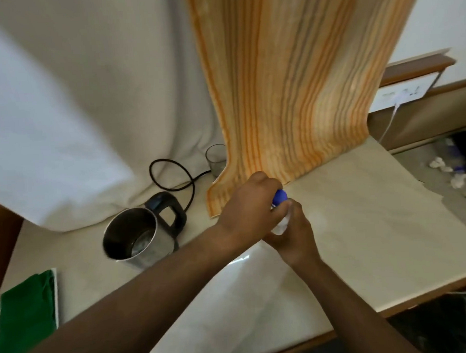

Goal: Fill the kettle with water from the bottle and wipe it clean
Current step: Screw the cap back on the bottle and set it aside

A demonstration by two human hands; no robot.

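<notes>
Cream countertop [362, 224], white sheet [63, 117] draped behind, orange striped towel [289, 80] hanging down onto surface. Steel electric kettle [134, 238], lid open, on counter left of hands, black cord [173, 176] looped behind. Green cloth [27, 310] at near-left edge. Empty glass [215, 159] beside towel. Left hand [250, 210] closed over blue cap [279, 197]. Right hand [293, 237] wrapped round clear bottle [280, 225], upright at counter centre, body mostly hidden.

Open steel kettle [134, 238] stands upright; blue-capped bottle [280, 214] beside it, upright.
</notes>
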